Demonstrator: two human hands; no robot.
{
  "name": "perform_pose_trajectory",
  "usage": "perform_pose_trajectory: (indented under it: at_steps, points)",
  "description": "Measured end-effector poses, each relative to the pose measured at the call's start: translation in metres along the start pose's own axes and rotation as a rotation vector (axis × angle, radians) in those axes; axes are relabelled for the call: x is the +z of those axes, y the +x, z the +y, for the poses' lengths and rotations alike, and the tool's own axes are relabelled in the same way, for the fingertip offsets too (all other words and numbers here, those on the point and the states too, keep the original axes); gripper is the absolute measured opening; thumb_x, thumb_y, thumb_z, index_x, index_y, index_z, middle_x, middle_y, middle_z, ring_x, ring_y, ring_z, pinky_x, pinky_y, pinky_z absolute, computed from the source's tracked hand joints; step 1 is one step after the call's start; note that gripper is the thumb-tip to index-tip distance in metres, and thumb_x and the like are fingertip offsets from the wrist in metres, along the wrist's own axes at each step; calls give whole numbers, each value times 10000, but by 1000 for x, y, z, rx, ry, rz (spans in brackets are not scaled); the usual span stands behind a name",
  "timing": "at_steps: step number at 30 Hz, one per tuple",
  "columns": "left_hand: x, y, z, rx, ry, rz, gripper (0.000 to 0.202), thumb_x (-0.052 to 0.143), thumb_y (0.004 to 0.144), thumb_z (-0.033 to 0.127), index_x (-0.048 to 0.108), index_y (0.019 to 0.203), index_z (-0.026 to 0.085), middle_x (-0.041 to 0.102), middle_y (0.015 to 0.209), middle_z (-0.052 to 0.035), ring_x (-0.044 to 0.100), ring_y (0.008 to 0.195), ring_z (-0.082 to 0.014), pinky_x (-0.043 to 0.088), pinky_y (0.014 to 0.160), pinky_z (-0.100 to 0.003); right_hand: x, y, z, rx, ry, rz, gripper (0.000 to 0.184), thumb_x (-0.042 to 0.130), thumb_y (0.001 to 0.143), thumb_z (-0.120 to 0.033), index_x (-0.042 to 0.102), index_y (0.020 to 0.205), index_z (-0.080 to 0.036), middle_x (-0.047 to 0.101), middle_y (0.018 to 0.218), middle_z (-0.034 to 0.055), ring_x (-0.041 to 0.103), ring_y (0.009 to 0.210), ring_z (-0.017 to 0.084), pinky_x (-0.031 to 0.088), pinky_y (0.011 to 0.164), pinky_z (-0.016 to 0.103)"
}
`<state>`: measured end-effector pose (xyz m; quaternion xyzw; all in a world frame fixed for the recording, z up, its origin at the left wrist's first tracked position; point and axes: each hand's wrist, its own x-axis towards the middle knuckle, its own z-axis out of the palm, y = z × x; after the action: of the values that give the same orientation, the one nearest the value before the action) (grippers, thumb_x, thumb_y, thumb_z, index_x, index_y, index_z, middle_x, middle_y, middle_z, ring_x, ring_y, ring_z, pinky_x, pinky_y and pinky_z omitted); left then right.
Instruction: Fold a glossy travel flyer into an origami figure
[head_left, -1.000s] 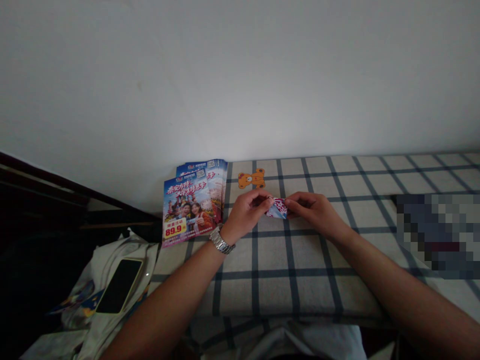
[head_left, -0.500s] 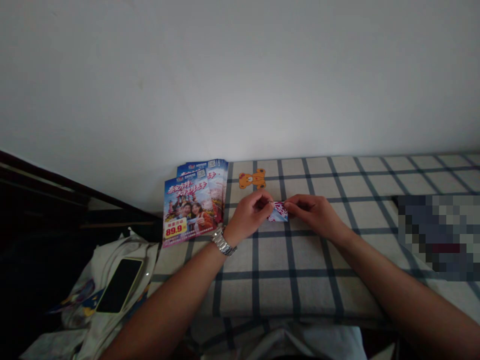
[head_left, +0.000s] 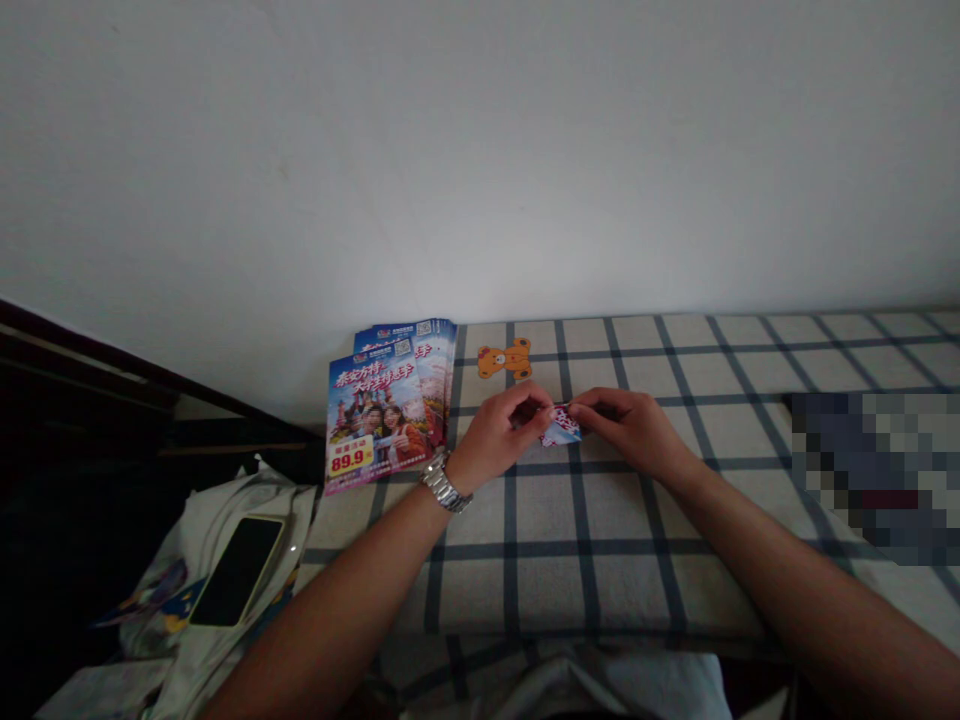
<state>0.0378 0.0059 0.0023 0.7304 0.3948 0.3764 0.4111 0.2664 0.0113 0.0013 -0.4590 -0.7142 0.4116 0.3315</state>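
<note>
A small folded piece of printed paper [head_left: 561,428], blue, white and magenta, is held just over the checked cloth. My left hand [head_left: 508,428], with a metal watch on its wrist, pinches the paper's upper left corner. Thumb and fingers of my right hand [head_left: 626,425] are closed on its upper right corner. The fingertips of both hands are close together and hide the paper's top edge. Left of my left hand lies a stack of printed flyers [head_left: 382,415], and a brown bear cutout [head_left: 505,358] lies flat beyond my hands.
A checked cloth [head_left: 622,560] covers the surface, which meets a pale wall [head_left: 480,160]. At the lower left a phone [head_left: 238,570] rests on a white bag [head_left: 180,540]. A dark pixelated item [head_left: 862,460] lies at the right.
My left hand has shifted slightly right, nearer to my right hand. The paper between them has tilted, and its upper edge looks narrower.
</note>
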Motion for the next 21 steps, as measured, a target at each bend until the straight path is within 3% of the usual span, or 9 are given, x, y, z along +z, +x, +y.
perform_pose_trajectory:
  at_steps: [5, 10, 21]
  points:
    - [-1, 1, 1, 0, -43, 35, 254, 613, 1012, 419, 637, 909, 188, 654, 833, -11, 618, 763, -141, 483, 698, -248, 0, 1, 0, 14, 35, -22, 405, 609, 964, -577, 793, 968, -216, 793, 921, 52, 702, 848, 235, 550, 763, 341]
    - [-2, 2, -1, -10, -41, 85, 269, 625, 1003, 439, 615, 895, 193, 645, 837, -9, 607, 765, -142, 489, 698, -247, 1, 1, 3, 63, 95, -101, 430, 604, 958, -601, 793, 930, -216, 787, 859, 51, 713, 803, 239, 564, 729, 345]
    - [2, 2, 0, -32, -148, 49, 275, 623, 1002, 433, 577, 886, 188, 618, 838, -4, 606, 728, -125, 501, 656, -228, 0, 0, 1, 69, 38, -72, 372, 638, 958, -545, 802, 922, -214, 808, 830, 46, 731, 727, 214, 545, 648, 304]
